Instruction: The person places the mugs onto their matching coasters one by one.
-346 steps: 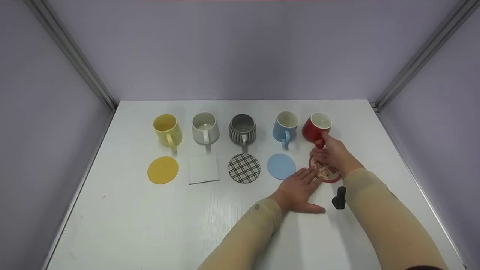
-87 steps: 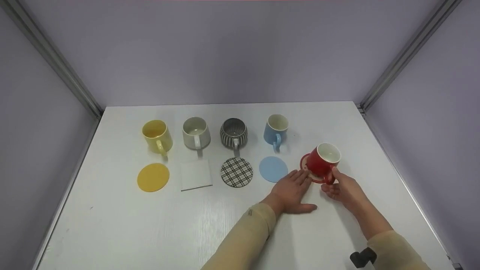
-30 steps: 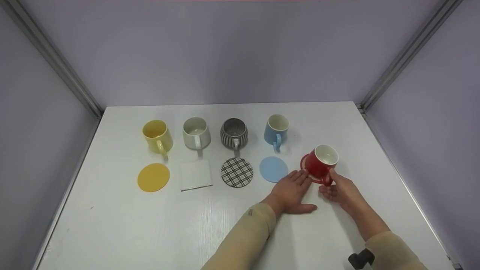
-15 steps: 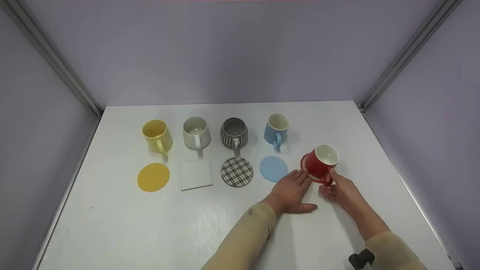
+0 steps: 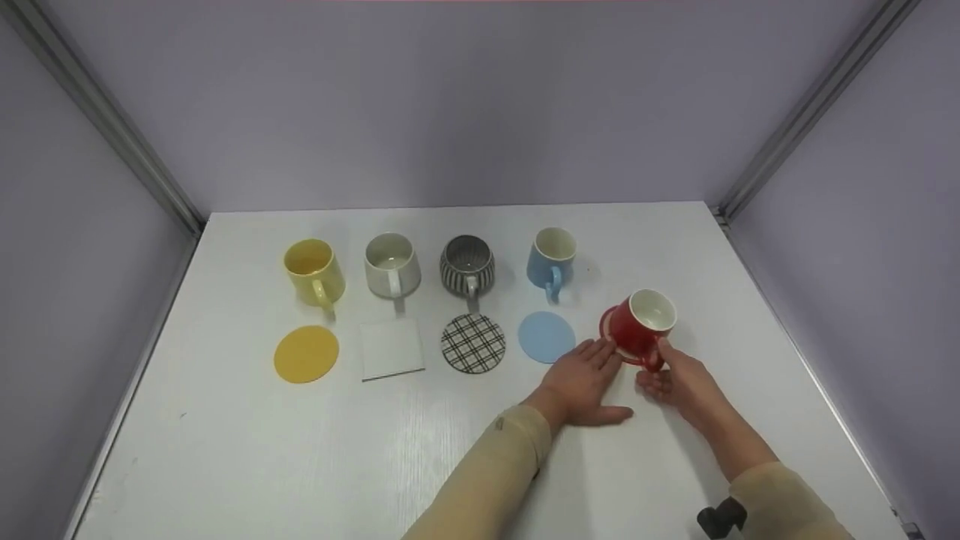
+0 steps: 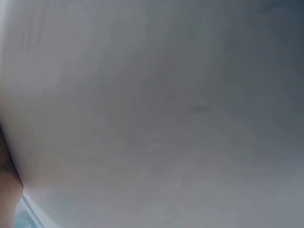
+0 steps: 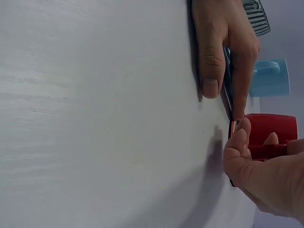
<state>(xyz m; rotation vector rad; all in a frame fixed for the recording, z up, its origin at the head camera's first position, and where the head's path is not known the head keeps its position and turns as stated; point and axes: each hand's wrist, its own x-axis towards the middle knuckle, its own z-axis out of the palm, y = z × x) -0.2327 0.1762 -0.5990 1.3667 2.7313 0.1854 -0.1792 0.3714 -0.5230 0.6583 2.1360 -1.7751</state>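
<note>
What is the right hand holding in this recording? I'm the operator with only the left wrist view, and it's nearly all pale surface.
Observer: The right hand grips a red mug by its handle.
Operator: Is anything beneath that?
Observer: Yes, a round red-rimmed coaster, seen in the head view, partly hidden by the mug.
Operator: And the other hand, where do its fingertips end up?
Observer: The left hand lies palm down, its straight fingers ending at the edge of that same coaster.
</note>
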